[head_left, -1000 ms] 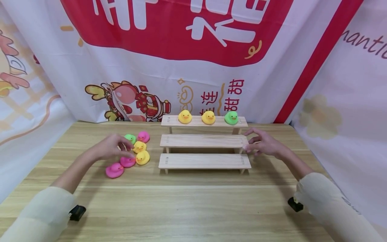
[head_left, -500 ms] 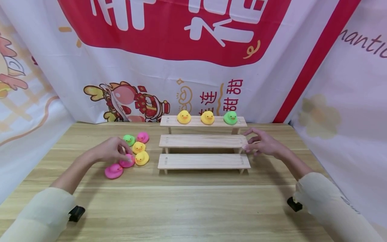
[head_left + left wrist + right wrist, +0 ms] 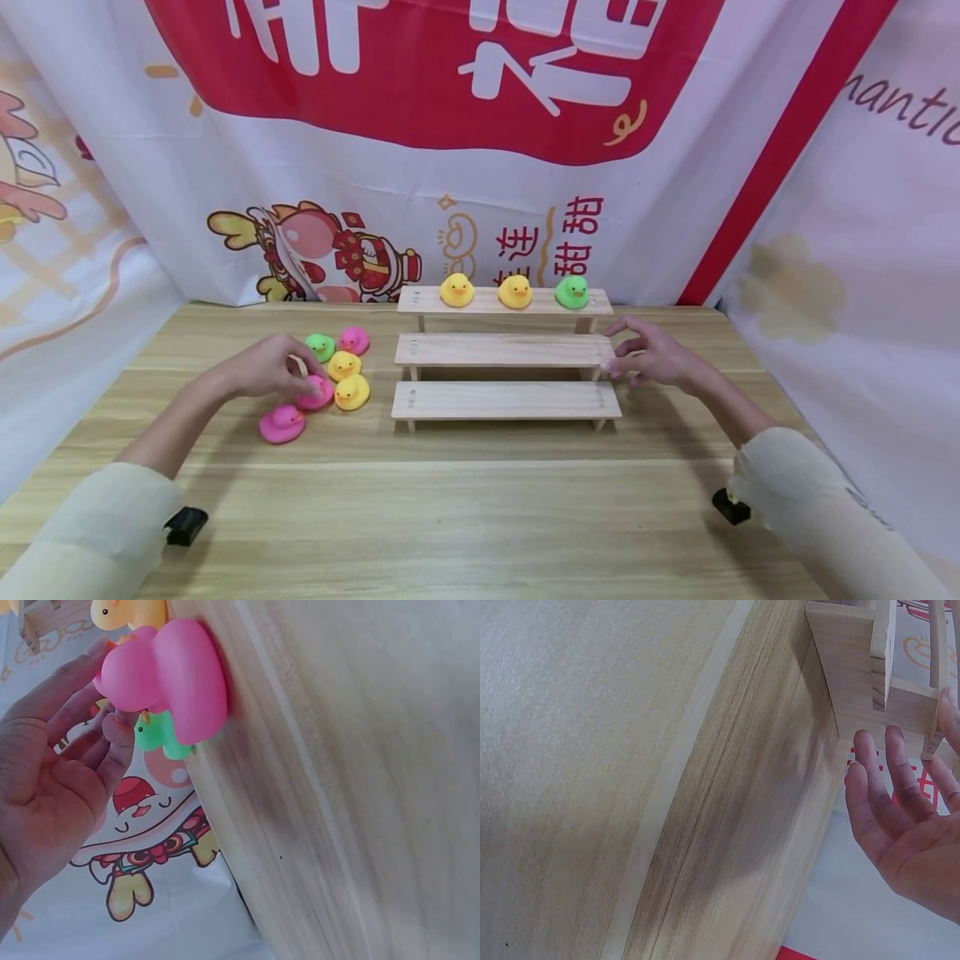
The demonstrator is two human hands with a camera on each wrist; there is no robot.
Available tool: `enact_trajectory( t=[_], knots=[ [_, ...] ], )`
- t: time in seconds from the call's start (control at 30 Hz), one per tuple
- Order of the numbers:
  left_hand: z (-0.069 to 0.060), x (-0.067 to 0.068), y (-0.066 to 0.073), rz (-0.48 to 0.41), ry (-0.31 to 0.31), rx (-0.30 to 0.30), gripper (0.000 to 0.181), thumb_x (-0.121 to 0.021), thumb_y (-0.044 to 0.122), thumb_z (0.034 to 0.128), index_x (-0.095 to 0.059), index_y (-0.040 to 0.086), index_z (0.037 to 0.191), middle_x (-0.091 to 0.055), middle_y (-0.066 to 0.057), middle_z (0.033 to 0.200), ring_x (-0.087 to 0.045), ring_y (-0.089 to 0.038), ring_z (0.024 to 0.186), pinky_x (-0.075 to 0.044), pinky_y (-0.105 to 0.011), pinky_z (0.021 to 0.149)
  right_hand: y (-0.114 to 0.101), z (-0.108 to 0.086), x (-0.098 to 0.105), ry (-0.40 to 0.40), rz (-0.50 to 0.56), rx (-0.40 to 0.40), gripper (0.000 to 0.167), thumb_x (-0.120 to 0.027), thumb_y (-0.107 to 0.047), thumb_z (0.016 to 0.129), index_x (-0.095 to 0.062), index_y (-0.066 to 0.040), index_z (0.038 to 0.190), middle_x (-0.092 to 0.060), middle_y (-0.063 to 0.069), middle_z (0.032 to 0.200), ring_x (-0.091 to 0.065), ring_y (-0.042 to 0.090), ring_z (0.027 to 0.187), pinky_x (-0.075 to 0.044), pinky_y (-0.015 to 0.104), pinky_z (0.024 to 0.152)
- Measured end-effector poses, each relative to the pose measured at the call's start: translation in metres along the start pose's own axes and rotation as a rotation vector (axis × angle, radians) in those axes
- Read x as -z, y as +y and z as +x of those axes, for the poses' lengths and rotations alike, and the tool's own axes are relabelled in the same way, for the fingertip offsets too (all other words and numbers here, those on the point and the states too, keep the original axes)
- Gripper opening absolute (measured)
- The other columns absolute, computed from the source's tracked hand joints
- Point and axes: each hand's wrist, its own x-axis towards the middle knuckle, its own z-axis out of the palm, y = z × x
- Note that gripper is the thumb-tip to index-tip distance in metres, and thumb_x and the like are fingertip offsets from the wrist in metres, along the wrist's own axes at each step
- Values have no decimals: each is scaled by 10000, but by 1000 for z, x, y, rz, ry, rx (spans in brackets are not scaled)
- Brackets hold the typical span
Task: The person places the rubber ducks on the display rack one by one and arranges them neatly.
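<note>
In the head view my left hand (image 3: 272, 367) pinches a pink rubber duck (image 3: 318, 390) between thumb and fingers. Another pink duck (image 3: 282, 424) lies nearer me. The left wrist view shows a large pink duck (image 3: 184, 682) in front of the fingertips, partly hiding them. My right hand (image 3: 654, 358) holds the right end of the middle step of a three-tier wooden shelf (image 3: 502, 350), thumb at its front edge and index finger at its back. The other fingers of that hand (image 3: 911, 825) extend loosely beside the shelf's leg in the right wrist view.
Two yellow ducks (image 3: 515, 292) and a green duck (image 3: 573, 292) stand on the top step. Left of the shelf lie more ducks: two yellow (image 3: 352, 392), one green (image 3: 321, 347) and one pink (image 3: 354, 340). A printed cloth (image 3: 337, 183) hangs behind the wooden table (image 3: 480, 517).
My left hand has come down onto the pink duck, its fingers closing around it, and has drawn slightly back. My right hand stays at the shelf's end.
</note>
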Motion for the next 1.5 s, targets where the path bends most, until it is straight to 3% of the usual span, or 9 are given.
enact_trajectory(
  t=[0.2, 0.43, 0.57, 0.83, 1.03, 1.3, 1.5],
  knots=[
    [-1, 4, 1, -3, 16, -3, 197, -835, 109, 858, -789, 21, 1028, -744, -53, 966, -631, -170, 729, -536, -262, 629, 1, -1, -1, 0, 2, 1, 559, -747, -78, 950, -421, 37, 1389, -710, 175, 973, -725, 359, 943, -620, 477, 704],
    [-2, 8, 4, -69, 10, -11, 248, -811, 70, 879, -768, -24, 1105, -728, -198, 1132, -676, -218, 710, -581, -335, 565, 2, -1, -2, -3, 27, 11, 532, -735, -47, 949, -423, 48, 1370, -698, 155, 950, -731, 365, 932, -621, 484, 686],
    [-1, 11, 6, -73, 23, -25, 237, -797, 37, 881, -764, -29, 1106, -722, -222, 1150, -689, -232, 707, -584, -346, 561, 2, -1, -1, -1, 22, 8, 535, -736, -49, 950, -424, 47, 1374, -698, 168, 960, -731, 370, 935, -620, 481, 685],
    [2, 16, 16, -41, 79, -45, 207, -809, 40, 877, -779, 5, 1078, -746, -161, 1100, -675, -202, 826, -585, -307, 666, 0, 0, 0, 7, -8, -4, 570, -756, -97, 947, -429, 19, 1399, -706, 199, 1012, -724, 348, 944, -622, 491, 720],
    [5, 16, 25, -14, 108, -49, 221, -818, 48, 867, -772, 11, 1080, -742, -135, 1099, -649, -205, 822, -556, -291, 670, -1, -1, 0, 9, -7, 0, 572, -756, -92, 944, -431, 21, 1401, -707, 181, 998, -723, 343, 940, -620, 475, 715],
    [11, 13, 39, 18, 184, -124, 282, -824, 25, 843, -731, -10, 1106, -721, -111, 1064, -643, -193, 828, -582, -285, 701, 0, -1, 0, 10, -6, -16, 561, -752, -89, 946, -431, 23, 1392, -700, 202, 1014, -722, 354, 952, -621, 492, 728],
    [15, 12, 51, 16, 189, -109, 279, -833, 29, 833, -730, -8, 1089, -664, -90, 937, -614, -210, 820, -559, -270, 672, -1, -1, -1, 10, -2, -18, 565, -754, -100, 947, -429, 19, 1394, -696, 209, 1022, -720, 352, 956, -620, 489, 726]
  ],
)
